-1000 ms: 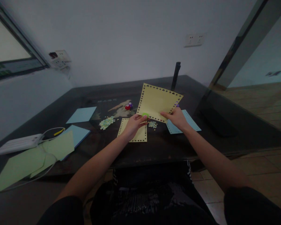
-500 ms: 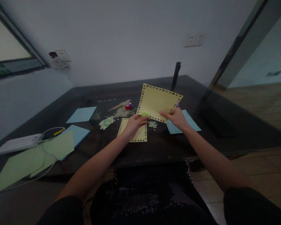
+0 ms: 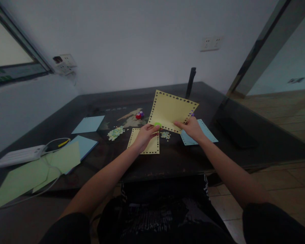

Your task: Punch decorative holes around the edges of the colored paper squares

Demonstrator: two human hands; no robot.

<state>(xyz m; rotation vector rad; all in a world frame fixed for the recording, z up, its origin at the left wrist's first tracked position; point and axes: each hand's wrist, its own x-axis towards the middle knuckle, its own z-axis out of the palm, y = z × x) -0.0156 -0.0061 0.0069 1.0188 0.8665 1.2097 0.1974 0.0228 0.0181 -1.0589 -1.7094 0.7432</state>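
A yellow sheet of paper (image 3: 173, 110) with small shapes punched along its edges is held up, tilted, above the table. My right hand (image 3: 191, 128) pinches its lower right part, thumb on top. At the lower left edge of the sheet, my left hand (image 3: 145, 135) is closed around a small bright green paper punch (image 3: 157, 125); most of the punch is hidden by the fingers and paper. Beneath lies another yellow sheet (image 3: 152, 146) with a punched border, partly covered by my left hand. Small punched bits (image 3: 165, 135) are scattered just right of it.
Red and purple punches (image 3: 139, 115) stand behind a heap of paper bits (image 3: 116, 133). A punched blue sheet (image 3: 208, 132) lies at right, near a dark flat object (image 3: 236, 132). Blue paper (image 3: 88, 124), green sheets (image 3: 58, 159) and a white power strip (image 3: 21, 156) with cable lie left.
Both hands and the yellow sheet stay almost exactly where they were. Only a very slight shift of the sheet and view shows.
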